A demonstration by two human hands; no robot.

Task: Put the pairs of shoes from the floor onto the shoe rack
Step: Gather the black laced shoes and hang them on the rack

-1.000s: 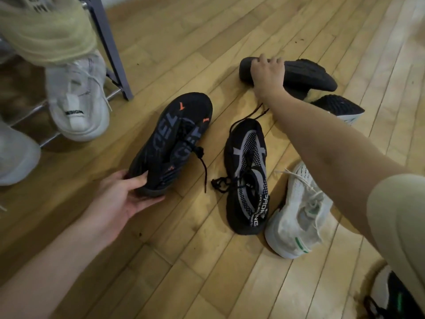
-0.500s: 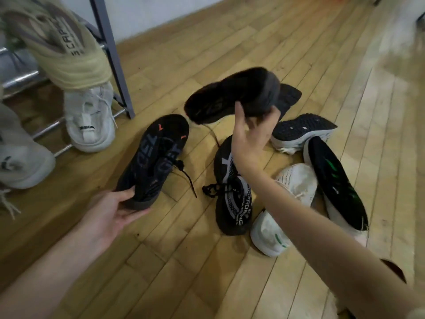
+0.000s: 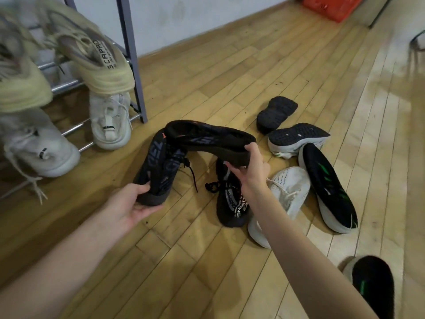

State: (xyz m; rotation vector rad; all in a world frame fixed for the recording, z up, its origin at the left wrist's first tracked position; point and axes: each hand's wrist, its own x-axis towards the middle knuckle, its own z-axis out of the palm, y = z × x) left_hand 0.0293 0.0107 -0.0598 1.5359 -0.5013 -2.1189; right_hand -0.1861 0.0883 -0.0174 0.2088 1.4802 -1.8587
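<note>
My left hand (image 3: 134, 202) grips the heel of a black shoe with grey lettering (image 3: 158, 166), toe pointing away. My right hand (image 3: 249, 170) holds its matching black shoe (image 3: 207, 140) by the heel, lifted sideways above the first one. A black and white mesh shoe (image 3: 232, 203) lies on the floor under my right wrist. The grey metal shoe rack (image 3: 132, 58) stands at the left, with beige shoes (image 3: 96, 63) on an upper rail and white sneakers (image 3: 110, 120) on the bottom rail.
On the wooden floor at the right lie a white shoe (image 3: 287, 194), a black shoe with green marks (image 3: 326, 187), an overturned white-soled shoe (image 3: 296, 139) and an overturned black shoe (image 3: 276, 112). Another black shoe (image 3: 370, 284) sits bottom right. A red box (image 3: 331, 5) stands by the wall.
My right hand lifted the second black shoe from the far pile and carried it left over the first. My left hand closed on the first shoe's heel. The view tilted up.
</note>
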